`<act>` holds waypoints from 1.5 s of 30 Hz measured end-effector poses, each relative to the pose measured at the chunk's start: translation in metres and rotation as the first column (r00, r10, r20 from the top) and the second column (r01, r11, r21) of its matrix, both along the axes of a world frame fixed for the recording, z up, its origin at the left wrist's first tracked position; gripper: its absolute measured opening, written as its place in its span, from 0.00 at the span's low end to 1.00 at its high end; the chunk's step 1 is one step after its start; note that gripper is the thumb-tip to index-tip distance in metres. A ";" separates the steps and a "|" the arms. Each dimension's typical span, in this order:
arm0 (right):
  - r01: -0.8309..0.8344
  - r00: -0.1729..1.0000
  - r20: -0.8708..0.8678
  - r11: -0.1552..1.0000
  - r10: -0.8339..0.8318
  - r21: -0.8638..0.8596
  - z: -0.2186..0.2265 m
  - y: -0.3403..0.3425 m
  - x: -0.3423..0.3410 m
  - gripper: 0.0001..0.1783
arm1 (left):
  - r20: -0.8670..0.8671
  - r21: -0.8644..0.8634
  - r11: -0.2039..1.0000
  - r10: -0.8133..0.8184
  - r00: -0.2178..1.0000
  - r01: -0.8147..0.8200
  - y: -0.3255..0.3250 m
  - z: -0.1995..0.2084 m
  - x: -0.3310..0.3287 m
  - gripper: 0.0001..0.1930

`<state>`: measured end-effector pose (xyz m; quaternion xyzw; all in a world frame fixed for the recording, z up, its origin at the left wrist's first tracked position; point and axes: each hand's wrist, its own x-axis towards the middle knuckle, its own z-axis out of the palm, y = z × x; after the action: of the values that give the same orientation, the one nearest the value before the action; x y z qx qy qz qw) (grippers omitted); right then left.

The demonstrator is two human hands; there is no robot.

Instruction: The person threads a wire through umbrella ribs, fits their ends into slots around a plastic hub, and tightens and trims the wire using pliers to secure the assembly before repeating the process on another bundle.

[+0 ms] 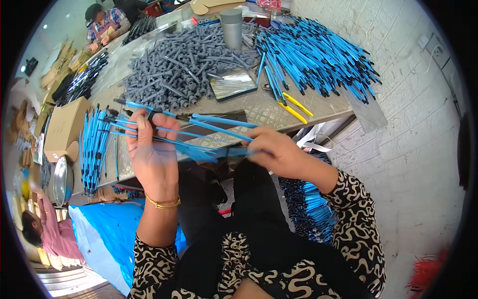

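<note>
Several thin blue rods [219, 121] with black fittings stretch between my two hands above the table's front edge, partly smeared by motion. My left hand [152, 144], palm up and with a gold bangle at its wrist, is closed round them at their left ends. My right hand [274, 152] grips them toward the right; its fingertips are partly hidden. A smaller group of similar blue rods [92, 149] lies on the table left of my left hand. Beyond my right hand is a pair of yellow-handled pliers [296, 107].
A large heap of grey plastic parts [174, 65] covers the table's middle, beside a grey cup [231, 30] and a shallow tray [233, 84]. More blue rods [318, 55] are piled at right. A cardboard box [64, 129] stands left. Other people [107, 25] sit farther off.
</note>
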<state>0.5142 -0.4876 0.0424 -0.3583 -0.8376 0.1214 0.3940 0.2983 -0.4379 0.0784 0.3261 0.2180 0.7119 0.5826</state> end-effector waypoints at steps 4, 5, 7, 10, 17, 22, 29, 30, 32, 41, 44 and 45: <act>-0.049 0.907 -0.385 0.865 -0.171 -0.499 -0.010 -0.001 0.022 0.13 | 0.015 0.168 0.965 -0.209 0.978 0.203 -0.003 -0.006 -0.011 0.08; -0.158 0.891 -0.418 0.740 -0.179 -0.654 -0.006 0.007 0.028 0.14 | -0.021 0.183 0.935 -0.305 0.952 0.303 -0.005 -0.007 -0.014 0.08; -0.158 0.884 -0.409 0.678 -0.226 -0.718 -0.002 0.035 0.044 0.17 | -0.058 0.207 0.891 -0.400 0.915 0.403 -0.012 0.000 -0.018 0.09; 0.553 0.824 -0.006 0.806 -0.566 -0.210 -0.024 0.115 0.092 0.18 | -0.067 0.065 0.831 -0.550 0.833 0.553 -0.032 0.019 -0.022 0.09; 0.828 0.536 0.497 0.540 -0.682 -0.153 -0.056 0.191 0.126 0.16 | -0.061 0.110 0.723 -0.680 0.731 0.682 -0.043 0.021 -0.036 0.11; 0.679 0.670 -0.009 0.618 -0.742 -0.398 -0.051 0.175 0.119 0.16 | -0.039 -0.104 0.851 -0.521 0.853 0.515 -0.046 0.029 -0.019 0.12; 0.502 0.788 -0.359 0.859 -0.500 -0.094 -0.018 0.083 0.051 0.08 | 0.066 -0.147 0.929 -0.332 0.941 0.338 0.001 0.009 -0.014 0.11; 0.472 0.799 -0.447 0.880 -0.403 0.050 -0.020 0.073 0.043 0.07 | 0.088 -0.153 0.941 -0.292 0.952 0.303 0.008 0.008 -0.012 0.11; 0.413 0.850 -0.335 0.909 -0.406 -0.056 -0.012 0.040 0.022 0.07 | 0.073 -0.137 0.967 -0.209 0.975 0.217 0.015 0.006 -0.011 0.10; 0.107 0.962 0.204 0.940 -0.180 0.325 -0.016 -0.005 -0.006 0.14 | 0.093 -0.001 1.000 -0.016 0.996 0.016 0.021 -0.006 -0.007 0.07; 0.131 0.991 0.002 0.955 -0.137 0.266 -0.017 -0.003 0.000 0.18 | 0.069 -0.043 0.998 -0.046 0.997 0.049 0.018 -0.002 -0.007 0.07; 0.137 0.988 -0.102 0.960 -0.115 0.243 -0.017 -0.002 0.003 0.19 | 0.039 -0.072 0.996 -0.042 0.998 0.045 0.014 0.003 -0.007 0.07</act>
<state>0.5173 -0.4899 0.0253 -0.3530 -0.8039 0.0052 0.4787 0.2914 -0.4239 0.0817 0.2961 0.2256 0.6965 0.6135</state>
